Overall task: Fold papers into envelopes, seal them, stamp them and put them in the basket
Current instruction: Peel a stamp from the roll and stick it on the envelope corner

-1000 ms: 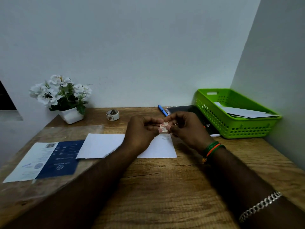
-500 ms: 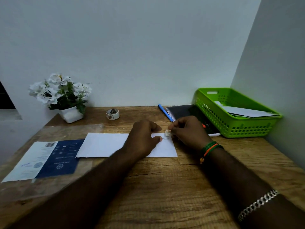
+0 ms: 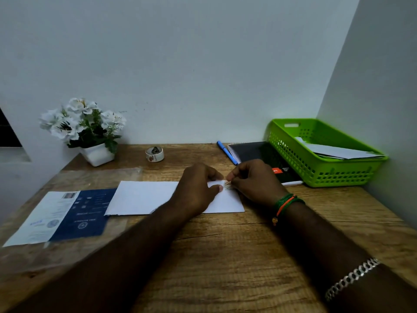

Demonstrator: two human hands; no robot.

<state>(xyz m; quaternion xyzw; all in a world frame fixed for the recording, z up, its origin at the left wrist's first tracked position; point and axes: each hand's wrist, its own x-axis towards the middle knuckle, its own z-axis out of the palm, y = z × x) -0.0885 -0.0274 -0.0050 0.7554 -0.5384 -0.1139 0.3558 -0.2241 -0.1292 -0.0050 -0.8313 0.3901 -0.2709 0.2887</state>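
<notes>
Envelope (image 3: 144,197) flat, long axis left-right, stamp (image 3: 227,185) at right end

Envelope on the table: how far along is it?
Done: earlier envelopes lie in the green basket. In hand: both hands, left and right, set a stamp on the white envelope's far right corner. Left: press it flat, then drop the envelope into the basket.
</notes>
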